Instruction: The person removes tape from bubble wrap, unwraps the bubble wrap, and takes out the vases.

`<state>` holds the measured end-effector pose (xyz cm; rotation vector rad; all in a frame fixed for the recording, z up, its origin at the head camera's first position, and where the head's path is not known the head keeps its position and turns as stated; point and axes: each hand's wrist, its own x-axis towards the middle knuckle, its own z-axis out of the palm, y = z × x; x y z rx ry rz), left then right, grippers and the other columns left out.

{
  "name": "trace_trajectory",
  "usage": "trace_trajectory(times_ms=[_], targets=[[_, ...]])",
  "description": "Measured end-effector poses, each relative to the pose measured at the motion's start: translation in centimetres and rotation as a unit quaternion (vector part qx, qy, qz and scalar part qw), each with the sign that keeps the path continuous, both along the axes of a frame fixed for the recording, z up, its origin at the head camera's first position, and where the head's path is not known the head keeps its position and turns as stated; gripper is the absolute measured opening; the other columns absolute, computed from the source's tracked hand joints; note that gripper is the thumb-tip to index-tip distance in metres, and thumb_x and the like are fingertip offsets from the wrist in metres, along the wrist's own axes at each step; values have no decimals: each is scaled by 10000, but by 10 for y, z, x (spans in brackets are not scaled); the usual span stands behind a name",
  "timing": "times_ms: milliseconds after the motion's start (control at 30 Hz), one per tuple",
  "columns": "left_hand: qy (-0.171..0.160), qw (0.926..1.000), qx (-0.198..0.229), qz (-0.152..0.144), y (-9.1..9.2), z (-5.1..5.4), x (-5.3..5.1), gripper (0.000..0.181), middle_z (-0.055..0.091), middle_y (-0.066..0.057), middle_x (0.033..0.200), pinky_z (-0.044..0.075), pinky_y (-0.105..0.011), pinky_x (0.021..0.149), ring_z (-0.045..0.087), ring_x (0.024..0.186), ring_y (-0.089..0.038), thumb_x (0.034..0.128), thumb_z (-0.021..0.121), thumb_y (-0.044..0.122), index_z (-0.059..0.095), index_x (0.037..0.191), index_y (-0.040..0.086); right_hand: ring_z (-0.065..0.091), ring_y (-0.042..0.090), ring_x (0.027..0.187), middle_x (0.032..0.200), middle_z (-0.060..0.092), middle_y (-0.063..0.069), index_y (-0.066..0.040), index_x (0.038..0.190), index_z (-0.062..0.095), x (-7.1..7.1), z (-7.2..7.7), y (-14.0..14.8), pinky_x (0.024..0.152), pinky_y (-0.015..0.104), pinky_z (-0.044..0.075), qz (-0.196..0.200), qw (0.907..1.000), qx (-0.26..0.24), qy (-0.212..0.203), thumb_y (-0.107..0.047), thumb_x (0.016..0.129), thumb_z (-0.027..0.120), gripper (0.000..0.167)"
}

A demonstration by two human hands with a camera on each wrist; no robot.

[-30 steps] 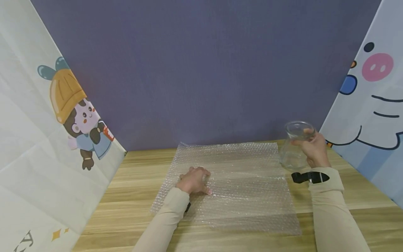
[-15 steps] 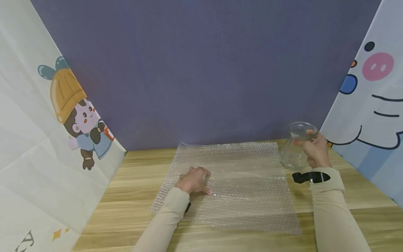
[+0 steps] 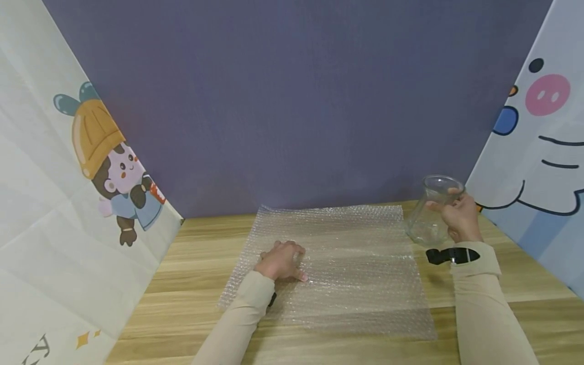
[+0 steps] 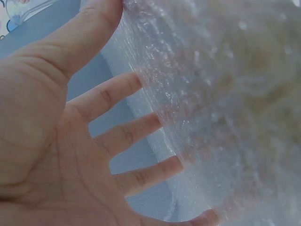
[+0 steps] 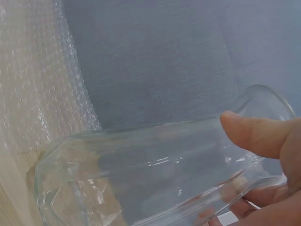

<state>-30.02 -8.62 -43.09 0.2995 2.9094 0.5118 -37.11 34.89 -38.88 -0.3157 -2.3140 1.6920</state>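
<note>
A clear glass vase point(image 3: 426, 223) with a flared rim and a wide base is at the right of the table, its top leaning to the right. My right hand point(image 3: 461, 215) grips it at the neck; in the right wrist view the thumb point(image 5: 254, 134) lies on one side and the fingers are partly behind the glass. Whether the base touches the table I cannot tell. My left hand point(image 3: 282, 261) rests on the left part of a flat sheet of bubble wrap point(image 3: 356, 274). The left wrist view shows its fingers point(image 4: 129, 134) spread, tips against the wrap.
The wooden table point(image 3: 182, 284) carries the bubble wrap, whose right edge lies close to the vase. A dark purple-grey panel point(image 3: 296, 111) rises behind. Printed cloths stand at the left point(image 3: 41, 177) and right point(image 3: 547, 167).
The vase's top has tipped further to the right, and my right hand has shifted slightly right with it. My left hand and the bubble wrap stay in place.
</note>
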Motion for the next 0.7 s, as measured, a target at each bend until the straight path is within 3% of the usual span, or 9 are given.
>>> trace_trajectory(times_ms=[133, 267, 367, 533, 700], targets=[[-4, 10000, 31, 4, 0, 0, 0, 767, 518, -52, 1550, 280, -846, 1051, 300, 1507, -478, 687, 928, 383, 639, 1379, 223, 315, 49, 528, 1132, 420, 20, -10, 1507, 294, -1, -2, 0, 412, 252, 343, -12, 10000, 59, 68, -201, 939, 742, 748], [-7, 10000, 58, 4, 0, 1, 1, 767, 517, -54, 1550, 272, -847, 1055, 294, 1510, -477, 689, 925, 392, 638, 1379, 222, 453, 25, 788, 1121, 440, -62, -14, 1475, 345, -3, -5, 1, 602, 152, 438, 6, 9996, 103, 270, -195, 932, 752, 702], [-21, 10000, 57, -3, -1, 0, 1, 766, 505, -55, 1561, 258, -851, 1061, 275, 1516, -492, 697, 921, 396, 632, 1386, 227, 443, 42, 934, 1122, 437, -106, -14, 1482, 357, -5, -8, 2, 728, 124, 444, -11, 9992, 223, 340, -215, 933, 752, 706], [-75, 9999, 76, 4, -1, 0, 1, 766, 478, -62, 1583, 229, -861, 1069, 240, 1523, -516, 708, 916, 392, 623, 1398, 231, 439, 65, 871, 1111, 434, -115, -28, 1482, 381, -10, -12, 1, 672, 164, 435, -219, 9984, 370, 374, -218, 926, 759, 699], [-101, 9999, 40, 3, -2, 1, 1, 768, 468, -62, 1589, 234, -856, 1073, 231, 1526, -517, 716, 910, 398, 615, 1407, 238, 449, 31, 968, 1176, 465, -129, -29, 1481, 420, -15, -13, -1, 724, 137, 447, -400, 9981, 262, 401, -179, 910, 774, 689]])
